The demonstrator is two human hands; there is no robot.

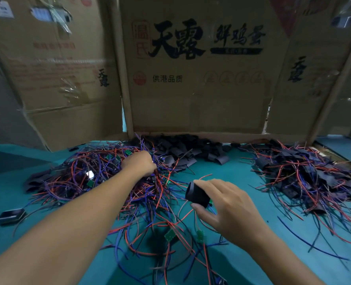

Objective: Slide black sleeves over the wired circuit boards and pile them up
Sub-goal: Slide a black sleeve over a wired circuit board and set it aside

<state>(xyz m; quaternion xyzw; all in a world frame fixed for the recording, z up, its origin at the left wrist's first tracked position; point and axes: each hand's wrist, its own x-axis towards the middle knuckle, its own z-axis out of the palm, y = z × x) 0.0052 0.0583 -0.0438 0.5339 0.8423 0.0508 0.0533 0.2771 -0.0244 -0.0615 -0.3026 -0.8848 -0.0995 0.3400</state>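
Note:
My right hand (228,204) pinches an open black sleeve (197,194) between thumb and fingers, just above the teal table. A sliver of green shows at the sleeve's right end. My left hand (138,163) reaches far forward, fingers curled into the tangle of red and blue wired circuit boards (100,173) at the left; what it grips is hidden. Loose green boards (170,235) lie near the front among wires. A heap of empty black sleeves (183,149) sits at the back centre. At the right lies the pile of sleeved boards (306,177).
Cardboard boxes (199,79) wall off the back and sides of the teal table (252,262). A small dark flat device (11,215) lies at the left edge. Stray wires spread across the front centre.

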